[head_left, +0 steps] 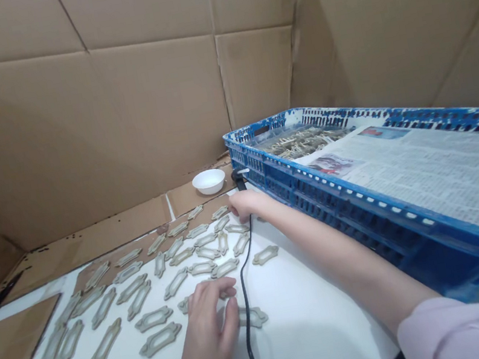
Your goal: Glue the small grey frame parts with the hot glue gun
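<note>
Left hand point(209, 325) half-open over frames point(256, 319), right hand point(244, 204) closed on tool point(240, 183)

The newspaper's point(444, 169) print seems too blurred to read.

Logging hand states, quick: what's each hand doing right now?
Left hand: open, fingers loosely bent, over the metal plates, nothing seen in it.
Right hand: fingers curled beside the black tool; whether it grips it cannot be told.

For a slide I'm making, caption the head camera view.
Left hand and right hand among frame-shaped pieces, blue crate alongside.
</note>
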Motion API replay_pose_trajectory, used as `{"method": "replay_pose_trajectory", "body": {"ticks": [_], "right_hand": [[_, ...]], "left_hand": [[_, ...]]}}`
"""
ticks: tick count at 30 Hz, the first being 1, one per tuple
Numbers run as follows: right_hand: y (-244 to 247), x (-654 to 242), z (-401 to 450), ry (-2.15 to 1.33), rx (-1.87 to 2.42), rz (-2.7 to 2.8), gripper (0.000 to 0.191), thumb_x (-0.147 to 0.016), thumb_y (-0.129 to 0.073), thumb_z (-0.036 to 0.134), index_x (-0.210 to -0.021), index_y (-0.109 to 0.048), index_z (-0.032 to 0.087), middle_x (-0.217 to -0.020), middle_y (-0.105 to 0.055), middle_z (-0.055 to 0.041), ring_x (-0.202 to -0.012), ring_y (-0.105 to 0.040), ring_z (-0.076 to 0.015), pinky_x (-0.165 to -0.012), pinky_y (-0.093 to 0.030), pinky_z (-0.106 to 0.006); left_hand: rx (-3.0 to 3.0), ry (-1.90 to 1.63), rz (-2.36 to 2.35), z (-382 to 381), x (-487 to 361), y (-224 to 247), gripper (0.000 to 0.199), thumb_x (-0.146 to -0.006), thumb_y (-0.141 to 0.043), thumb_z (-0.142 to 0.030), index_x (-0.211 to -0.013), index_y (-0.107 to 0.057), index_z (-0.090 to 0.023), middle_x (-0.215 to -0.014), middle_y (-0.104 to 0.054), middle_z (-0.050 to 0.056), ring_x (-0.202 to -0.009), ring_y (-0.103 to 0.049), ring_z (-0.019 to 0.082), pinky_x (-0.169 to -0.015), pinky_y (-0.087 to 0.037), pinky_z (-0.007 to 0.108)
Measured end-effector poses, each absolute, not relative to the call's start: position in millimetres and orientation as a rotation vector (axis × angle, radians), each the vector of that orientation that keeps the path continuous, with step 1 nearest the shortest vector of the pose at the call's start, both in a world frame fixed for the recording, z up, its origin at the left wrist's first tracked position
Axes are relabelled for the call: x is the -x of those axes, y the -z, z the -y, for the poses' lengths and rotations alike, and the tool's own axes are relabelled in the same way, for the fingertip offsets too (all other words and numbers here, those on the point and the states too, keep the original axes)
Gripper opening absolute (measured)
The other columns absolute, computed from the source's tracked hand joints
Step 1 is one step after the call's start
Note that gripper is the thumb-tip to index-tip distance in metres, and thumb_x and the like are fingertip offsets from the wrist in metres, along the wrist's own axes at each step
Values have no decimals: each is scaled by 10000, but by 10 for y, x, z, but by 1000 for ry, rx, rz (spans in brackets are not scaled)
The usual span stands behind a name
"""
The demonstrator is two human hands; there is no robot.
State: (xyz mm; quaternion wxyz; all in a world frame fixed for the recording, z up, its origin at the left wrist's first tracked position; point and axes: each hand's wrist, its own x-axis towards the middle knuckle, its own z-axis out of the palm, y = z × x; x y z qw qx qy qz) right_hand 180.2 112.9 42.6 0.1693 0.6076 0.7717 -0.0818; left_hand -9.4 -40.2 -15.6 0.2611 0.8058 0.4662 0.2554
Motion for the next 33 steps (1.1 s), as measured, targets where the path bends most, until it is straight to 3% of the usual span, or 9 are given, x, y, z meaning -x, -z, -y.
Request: {"method": "replay_pose_trajectory", "body": {"ticks": [4,8,15,23,28,33], "right_hand": [[-328,-1892,-1225,290,-1699,-2196,250,-738,-606,246,-952,-597,117,-961,-617,-65,-857,-583,-189,-719,-468,-310],[-264,-1949,-1300,329,-1712,-2169,259,-828,-507,308,-1010,-547,128,-1017,-568,-51,-884,-561,-166,-752,-472,-352],[-238,-1921,-1309,418,-1752,-2159,276,-834,-499,303,-1044,-529,126,-1031,-558,-61,-876,-561,-164,-741,-478,-350],[-336,-1994,-1322,645,-1730,-2362,221,-808,-536,258,-983,-561,126,-951,-599,-43,-808,-583,-142,-693,-490,-310],[-279,-2005,-1341,902,-1669,-2410,201,-682,-606,170,-870,-629,102,-772,-668,-31,-663,-613,-120,-585,-477,-195],[-181,-2002,-1358,1045,-1660,-2386,188,-642,-614,188,-800,-640,90,-673,-678,-29,-616,-627,-125,-571,-479,-183]], "left_hand": [[-2150,-688,-1287,395,89,155,212,-850,-358,-319,-1006,-482,-248,-966,-513,60,-968,-447,211,-839,-411,391],[-2125,-694,-1281,398,89,154,217,-852,-349,-326,-996,-485,-237,-969,-505,72,-975,-440,220,-837,-416,404],[-2094,-702,-1282,416,96,146,228,-860,-338,-325,-1023,-469,-234,-983,-494,83,-973,-435,222,-794,-441,389],[-2042,-720,-1295,405,90,164,223,-855,-352,-333,-1024,-468,-245,-991,-494,72,-960,-439,204,-642,-476,274],[-2078,-725,-1303,393,88,150,214,-852,-360,-321,-1006,-487,-243,-974,-514,65,-957,-459,201,-694,-469,299],[-2132,-736,-1312,393,92,128,208,-843,-376,-302,-982,-512,-229,-956,-538,71,-937,-483,209,-756,-453,348]]}}
